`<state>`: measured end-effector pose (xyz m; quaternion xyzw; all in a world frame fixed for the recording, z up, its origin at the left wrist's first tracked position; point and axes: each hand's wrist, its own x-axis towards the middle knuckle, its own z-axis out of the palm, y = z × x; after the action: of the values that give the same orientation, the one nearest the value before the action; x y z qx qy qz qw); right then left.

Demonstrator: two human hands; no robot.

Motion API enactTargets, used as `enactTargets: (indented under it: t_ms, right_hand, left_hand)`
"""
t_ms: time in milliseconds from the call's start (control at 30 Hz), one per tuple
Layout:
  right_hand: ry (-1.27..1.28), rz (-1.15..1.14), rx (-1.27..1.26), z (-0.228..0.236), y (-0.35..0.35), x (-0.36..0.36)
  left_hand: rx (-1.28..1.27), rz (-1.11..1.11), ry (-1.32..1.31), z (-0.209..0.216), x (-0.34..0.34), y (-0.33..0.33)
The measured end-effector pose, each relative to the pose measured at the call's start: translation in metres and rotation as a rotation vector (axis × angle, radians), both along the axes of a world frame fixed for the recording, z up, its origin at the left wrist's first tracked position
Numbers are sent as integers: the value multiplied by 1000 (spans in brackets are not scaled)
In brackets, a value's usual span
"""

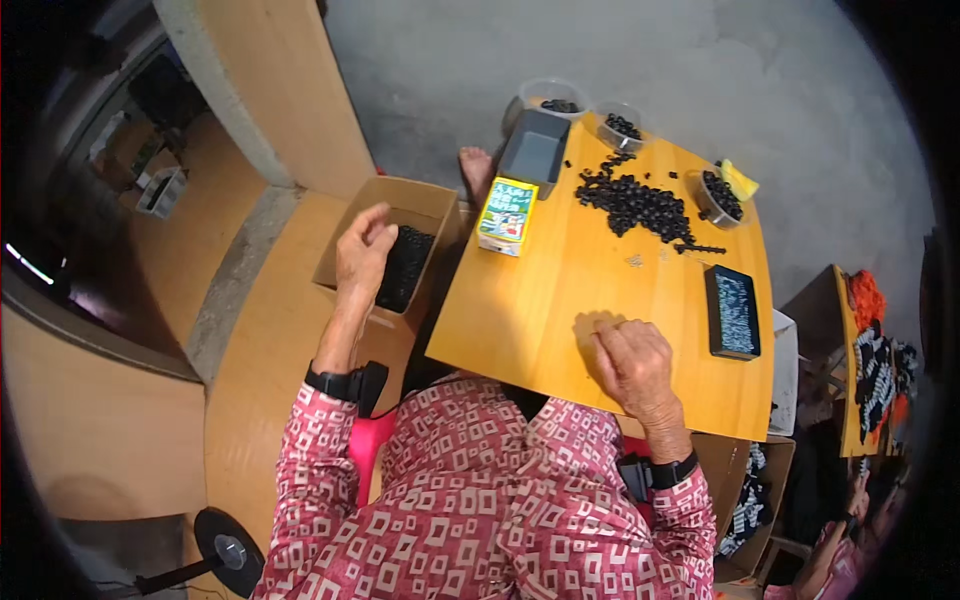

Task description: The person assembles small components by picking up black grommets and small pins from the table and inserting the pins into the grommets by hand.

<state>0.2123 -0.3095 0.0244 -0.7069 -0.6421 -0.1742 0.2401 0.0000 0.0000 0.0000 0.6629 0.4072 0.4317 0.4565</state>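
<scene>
My left hand [362,250] is raised over the near side of a cardboard box [432,208], left of the table. Its fingers are loosely bent and apart, and no object shows in them. Dark pieces [405,268] lie inside that box. My right hand [634,366] rests at the table's near edge, its fingers curled under; whatever they may hold is hidden. Beyond it, a spread of small black round pieces [640,208] covers part of the yellow wooden table [520,310]. A short black row of joined pieces [700,249] lies by the pile, with a few tiny light bits [635,261] nearby.
A black tray of small shiny pieces [735,312] is at the right. Clear tubs [722,198] with black pieces stand along the far and right edges. A yellow-green carton [508,215] and grey bin [537,150] stand at the left edge. Another person's arm [835,540] shows lower right.
</scene>
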Motion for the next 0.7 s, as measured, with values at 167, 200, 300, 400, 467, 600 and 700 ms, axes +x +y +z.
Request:
enactTargets:
  t_ms: [167,200,300,400,467,600,700]
  right_hand:
    - [6,86,18,7,-6,4]
    - [-11,90,8,6,0,5]
    - [-9,103,-27,8,-1,11]
    - [-38,54,-26,24,1,23]
    - [-28,5,-34,30,5,40]
    - [85,-126,-28,23,19,84]
    - [111,-199,-46,20,38,112]
  left_hand:
    - [-186,-337,-181,19,25,-49]
    - [-169,-388,-158,30,28,-49]
    - [-342,-542,-179,64,38,-81]
    - [-520,-777,-226,64,54,-107]
    - [-566,-888,-226,51,67,-122]
    - [-752,-961,-131,15,82,-139]
    - [-757,-924,-155,-4,83,-141]
